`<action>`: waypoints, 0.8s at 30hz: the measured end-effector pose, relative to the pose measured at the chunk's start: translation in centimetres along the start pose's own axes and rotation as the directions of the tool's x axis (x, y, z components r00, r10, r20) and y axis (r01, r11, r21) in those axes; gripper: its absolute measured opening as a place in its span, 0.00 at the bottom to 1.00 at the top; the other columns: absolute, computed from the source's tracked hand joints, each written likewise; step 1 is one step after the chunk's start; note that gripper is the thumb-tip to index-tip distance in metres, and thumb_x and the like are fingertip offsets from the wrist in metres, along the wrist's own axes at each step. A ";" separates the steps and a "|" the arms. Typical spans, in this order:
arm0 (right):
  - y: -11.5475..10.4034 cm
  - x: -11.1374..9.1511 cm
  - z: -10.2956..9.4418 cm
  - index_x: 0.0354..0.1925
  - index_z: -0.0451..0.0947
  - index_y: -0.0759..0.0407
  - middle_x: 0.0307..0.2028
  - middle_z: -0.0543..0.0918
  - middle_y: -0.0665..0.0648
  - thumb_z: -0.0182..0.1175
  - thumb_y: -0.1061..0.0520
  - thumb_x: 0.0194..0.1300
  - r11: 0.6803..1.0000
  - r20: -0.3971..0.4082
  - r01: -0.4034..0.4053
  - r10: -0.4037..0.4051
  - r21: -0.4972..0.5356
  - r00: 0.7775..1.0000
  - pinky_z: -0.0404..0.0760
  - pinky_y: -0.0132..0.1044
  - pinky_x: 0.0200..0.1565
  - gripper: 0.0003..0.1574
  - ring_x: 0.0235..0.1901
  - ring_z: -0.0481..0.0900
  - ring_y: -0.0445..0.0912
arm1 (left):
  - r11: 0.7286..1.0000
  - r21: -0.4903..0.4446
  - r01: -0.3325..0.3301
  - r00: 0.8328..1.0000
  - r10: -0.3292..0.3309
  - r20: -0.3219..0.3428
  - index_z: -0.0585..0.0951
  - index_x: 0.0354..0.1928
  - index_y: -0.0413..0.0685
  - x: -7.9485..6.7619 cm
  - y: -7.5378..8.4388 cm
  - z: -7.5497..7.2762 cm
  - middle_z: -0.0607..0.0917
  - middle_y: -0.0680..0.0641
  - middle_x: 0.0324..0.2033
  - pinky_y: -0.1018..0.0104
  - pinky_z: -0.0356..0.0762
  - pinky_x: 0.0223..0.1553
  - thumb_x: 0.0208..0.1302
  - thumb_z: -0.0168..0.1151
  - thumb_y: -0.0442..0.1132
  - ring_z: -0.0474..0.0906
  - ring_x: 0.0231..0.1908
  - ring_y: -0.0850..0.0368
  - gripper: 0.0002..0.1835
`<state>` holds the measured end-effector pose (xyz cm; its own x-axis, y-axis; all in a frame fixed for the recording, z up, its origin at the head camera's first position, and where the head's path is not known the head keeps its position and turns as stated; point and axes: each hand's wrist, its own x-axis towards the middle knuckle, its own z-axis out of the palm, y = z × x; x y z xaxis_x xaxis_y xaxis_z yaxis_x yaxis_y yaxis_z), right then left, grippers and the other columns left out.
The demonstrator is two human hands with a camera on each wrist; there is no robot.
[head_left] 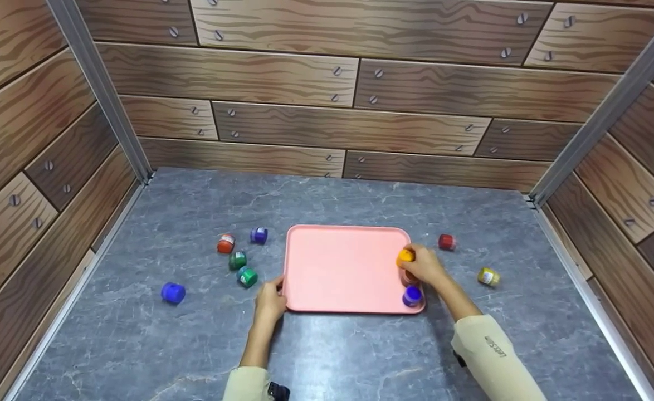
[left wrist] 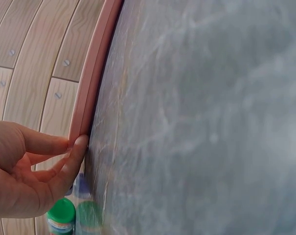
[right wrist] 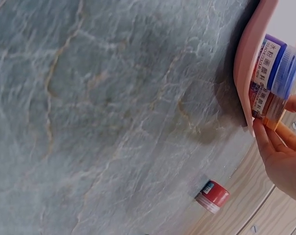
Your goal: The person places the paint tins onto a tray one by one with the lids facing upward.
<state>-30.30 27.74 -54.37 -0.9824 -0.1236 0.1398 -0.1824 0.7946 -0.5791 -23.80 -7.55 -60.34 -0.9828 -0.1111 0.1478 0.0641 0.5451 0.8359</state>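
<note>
A pink tray [head_left: 343, 268] lies on the grey marbled table. My left hand [head_left: 270, 303] pinches the tray's near left corner; in the left wrist view its thumb and fingertips meet on the pink rim [left wrist: 86, 98]. At the tray's right side, my right hand [head_left: 426, 265] grips an orange paint jar [head_left: 404, 255], mostly covered by the fingers in the right wrist view. Just nearer stands a brown paint jar [head_left: 409, 278], partly hidden by that hand. A blue-purple paint jar [head_left: 412, 296] stands in the near right corner, its printed label facing the right wrist camera.
Left of the tray lie an orange-red jar [head_left: 225, 243], a purple jar [head_left: 259, 235], a dark green jar [head_left: 237, 260], a green jar [head_left: 247, 277] and a blue jar [head_left: 173, 293]. A red jar [head_left: 447, 241] and a yellow jar [head_left: 488, 277] lie right. Wood-patterned walls enclose the table.
</note>
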 end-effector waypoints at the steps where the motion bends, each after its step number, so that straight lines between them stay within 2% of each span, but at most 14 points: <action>1: 0.0 0.0 -0.2 0.45 0.74 0.74 0.36 0.79 0.67 0.65 0.62 0.50 1.000 0.007 0.000 0.000 0.016 1.000 0.72 0.49 0.42 0.24 0.36 0.75 0.57 | 1.000 0.001 0.005 1.000 -0.005 0.003 0.78 0.52 0.37 0.1 -0.3 0.2 0.83 0.42 0.37 0.54 0.73 0.35 0.40 0.52 0.21 0.77 0.37 0.47 0.30; 4: -0.1 -0.1 -1.0 0.46 0.73 0.76 0.39 0.78 0.70 0.63 0.63 0.52 0.998 0.026 0.008 -0.010 0.066 1.000 0.73 0.50 0.44 0.24 0.39 0.76 0.60 | 1.000 0.001 0.011 1.000 -0.011 0.007 0.78 0.51 0.36 0.0 0.1 0.0 0.83 0.41 0.37 0.54 0.73 0.36 0.40 0.52 0.21 0.77 0.38 0.47 0.29; 5: -0.1 -0.1 -1.4 0.46 0.73 0.77 0.39 0.78 0.70 0.62 0.63 0.53 0.997 0.027 0.015 -0.017 0.072 0.999 0.73 0.51 0.44 0.24 0.40 0.76 0.60 | 1.000 -0.002 0.017 1.000 -0.017 0.011 0.78 0.51 0.36 -0.2 0.6 -0.3 0.83 0.41 0.37 0.53 0.73 0.37 0.40 0.52 0.20 0.77 0.39 0.46 0.29; 6: -0.1 -0.1 -1.9 0.46 0.73 0.77 0.40 0.78 0.71 0.61 0.63 0.54 0.997 0.028 0.027 -0.029 0.075 0.999 0.73 0.51 0.44 0.23 0.41 0.76 0.61 | 0.999 0.010 0.046 0.998 -0.047 0.031 0.77 0.51 0.32 -0.5 1.9 -1.0 0.82 0.39 0.38 0.50 0.72 0.39 0.41 0.52 0.20 0.77 0.40 0.43 0.28; 10: 0.4 -0.3 -4.2 0.43 0.74 0.77 0.39 0.78 0.71 0.61 0.65 0.54 0.997 -0.005 0.065 -0.065 0.028 0.998 0.73 0.52 0.44 0.19 0.41 0.76 0.63 | 0.997 0.056 0.046 0.997 -0.049 0.053 0.76 0.50 0.29 -1.0 3.1 -1.9 0.82 0.37 0.38 0.51 0.72 0.39 0.42 0.52 0.19 0.77 0.41 0.42 0.27; 13: 1.1 -0.9 -6.3 0.41 0.75 0.77 0.37 0.79 0.71 0.60 0.67 0.54 0.997 -0.033 0.079 -0.079 0.006 0.996 0.73 0.52 0.44 0.16 0.39 0.77 0.63 | 0.995 0.085 0.059 0.996 -0.064 0.062 0.76 0.50 0.30 -1.2 3.3 -2.1 0.82 0.37 0.39 0.53 0.72 0.39 0.43 0.52 0.19 0.77 0.40 0.43 0.26; 17: 2.5 -1.9 -9.1 0.41 0.75 0.77 0.38 0.78 0.72 0.59 0.67 0.56 0.997 -0.059 0.065 -0.066 -0.029 0.996 0.72 0.53 0.44 0.15 0.40 0.76 0.64 | 0.993 0.072 0.093 0.994 -0.097 0.055 0.76 0.51 0.30 -1.2 3.4 -2.2 0.82 0.37 0.40 0.51 0.72 0.40 0.44 0.51 0.19 0.76 0.41 0.43 0.26; 21: 4.5 -3.2 -11.7 0.42 0.74 0.77 0.40 0.78 0.74 0.59 0.65 0.56 0.995 -0.078 0.033 -0.040 -0.090 0.996 0.71 0.55 0.45 0.17 0.42 0.74 0.66 | 0.995 0.068 0.078 0.996 -0.081 0.042 0.77 0.50 0.30 -1.1 3.4 -2.0 0.81 0.36 0.40 0.50 0.71 0.41 0.43 0.51 0.19 0.76 0.43 0.41 0.26; 24: 6.4 -4.5 -12.9 0.42 0.73 0.78 0.40 0.77 0.75 0.59 0.65 0.56 0.993 -0.092 0.002 -0.013 -0.122 0.996 0.69 0.56 0.45 0.17 0.42 0.74 0.67 | 0.995 0.076 0.057 0.997 -0.060 0.041 0.77 0.49 0.29 -1.2 3.4 -1.8 0.81 0.36 0.40 0.48 0.71 0.42 0.43 0.51 0.19 0.75 0.44 0.39 0.25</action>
<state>-26.56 41.02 -48.34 -0.9721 -0.0790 0.2207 -0.1782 0.8609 -0.4765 -22.12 -7.09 -56.69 -0.9911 -0.1094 0.0752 -0.0055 0.5998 0.8002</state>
